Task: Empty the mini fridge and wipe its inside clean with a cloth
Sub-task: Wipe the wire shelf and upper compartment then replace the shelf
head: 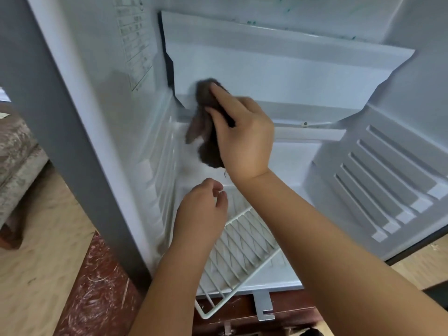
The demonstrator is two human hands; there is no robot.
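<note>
Soft, even light fills the white fridge interior (303, 76); shadows are faint; the cloth (206, 141) and left wall (135, 57) smear with motion blur; wide-angle distortion bows the frame edges.

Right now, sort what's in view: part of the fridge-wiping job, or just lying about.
Job: brown cloth, right hand gripping it, left hand, mini fridge, wire shelf.
Lying about: upholstered seat, red floor covering.

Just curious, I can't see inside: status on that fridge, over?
Right hand holds brown cloth against white inner panel. Left hand open, empty, over wire shelf. Shelf tilted, jutting out front.
</note>
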